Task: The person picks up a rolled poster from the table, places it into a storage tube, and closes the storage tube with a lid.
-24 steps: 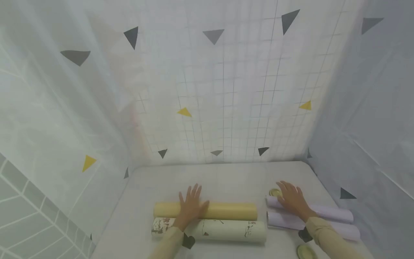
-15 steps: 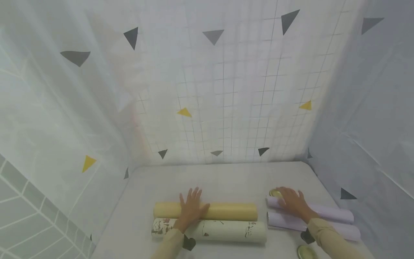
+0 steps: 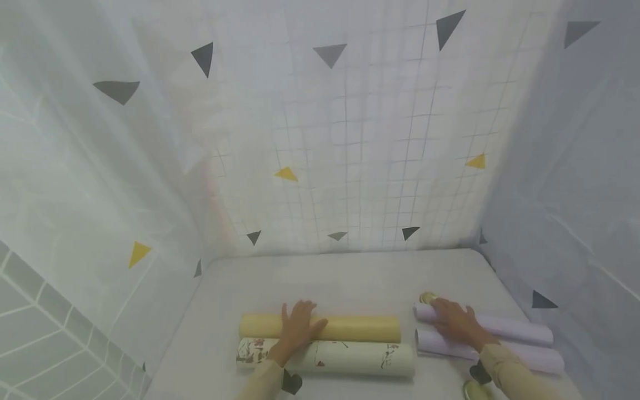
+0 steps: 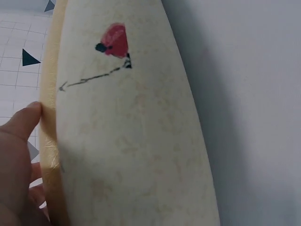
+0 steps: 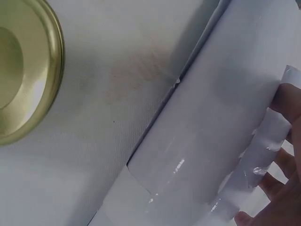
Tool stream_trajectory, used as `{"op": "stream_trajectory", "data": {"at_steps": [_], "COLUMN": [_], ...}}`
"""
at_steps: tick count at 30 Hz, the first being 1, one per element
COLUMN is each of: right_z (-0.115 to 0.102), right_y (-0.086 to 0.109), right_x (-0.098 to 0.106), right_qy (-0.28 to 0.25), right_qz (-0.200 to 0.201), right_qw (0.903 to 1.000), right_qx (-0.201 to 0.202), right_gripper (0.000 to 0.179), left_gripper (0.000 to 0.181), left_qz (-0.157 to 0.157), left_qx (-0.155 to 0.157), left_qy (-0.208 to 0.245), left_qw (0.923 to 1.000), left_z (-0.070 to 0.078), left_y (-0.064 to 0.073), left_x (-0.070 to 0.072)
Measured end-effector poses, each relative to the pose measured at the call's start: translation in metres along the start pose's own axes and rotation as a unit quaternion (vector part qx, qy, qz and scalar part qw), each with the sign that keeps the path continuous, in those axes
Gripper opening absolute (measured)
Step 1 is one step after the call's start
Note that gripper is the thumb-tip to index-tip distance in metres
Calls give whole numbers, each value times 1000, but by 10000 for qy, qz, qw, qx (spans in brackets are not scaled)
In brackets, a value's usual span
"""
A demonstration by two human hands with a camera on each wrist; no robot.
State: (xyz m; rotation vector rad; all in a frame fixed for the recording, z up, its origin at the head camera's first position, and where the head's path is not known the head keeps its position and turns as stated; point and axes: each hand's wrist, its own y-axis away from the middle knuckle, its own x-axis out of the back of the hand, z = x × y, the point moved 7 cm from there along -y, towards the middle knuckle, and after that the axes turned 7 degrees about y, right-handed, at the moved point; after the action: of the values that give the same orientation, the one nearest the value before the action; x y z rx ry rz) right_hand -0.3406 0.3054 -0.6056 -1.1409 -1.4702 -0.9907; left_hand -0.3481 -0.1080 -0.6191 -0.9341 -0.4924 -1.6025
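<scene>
You're curling your left hand's [image 3: 298, 329] fingers over that smooth yellow cylindrical roll [image 3: 360, 328], which is lying on the white table [image 3: 345, 283] right behind a cream flower-printed roll [image 3: 360, 359]. Your right hand's [image 3: 457, 322] fingers are wrapping round the far glossy lilac roll [image 3: 517, 330], pretty near a shiny round gold lid [image 5: 28, 89].

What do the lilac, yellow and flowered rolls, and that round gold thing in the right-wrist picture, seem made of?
Lilac rolls: probably glossy plastic film or coated paper, given bright highlights.
Yellow roll: perhaps film or paper; fine wrinkles, slight sheen.
Flowered roll: maybe matte printed paper or vinyl; no sharp highlights.
Round gold thing: likely polished metal, from its bright reflections.
</scene>
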Motion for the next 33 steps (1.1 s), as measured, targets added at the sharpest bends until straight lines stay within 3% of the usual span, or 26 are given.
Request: {"op": "stream_trajectory", "data": {"at_steps": [6,11,19,25,33], "right_z": [3,3,18,22,26], "right_y": [-3,1,-3,-7,-5], "right_x": [0,7,-6,-13,-14], "right_qy": [238,202,138,135,306], "right_qz": [218,478,135,-167,79], "right_qw": [9995,9986,9995,9988,9987], "right_qx": [44,115,-265,-449,-394], "right_gripper": [61,64,67,70,67], "left_gripper": [68,71,81,84,80], "left_qz": [-189,12,112,142,161], "left_qx": [167,295,274,254,175], "left_qy": [217,98,-251,-592,-755], "left_qw": [9994,9995,9992,9978,9969], "left_z": [0,-5,-5,-8,-11], "left_y": [1,4,12,14,12], "left_x": [3,8,15,12,7]}}
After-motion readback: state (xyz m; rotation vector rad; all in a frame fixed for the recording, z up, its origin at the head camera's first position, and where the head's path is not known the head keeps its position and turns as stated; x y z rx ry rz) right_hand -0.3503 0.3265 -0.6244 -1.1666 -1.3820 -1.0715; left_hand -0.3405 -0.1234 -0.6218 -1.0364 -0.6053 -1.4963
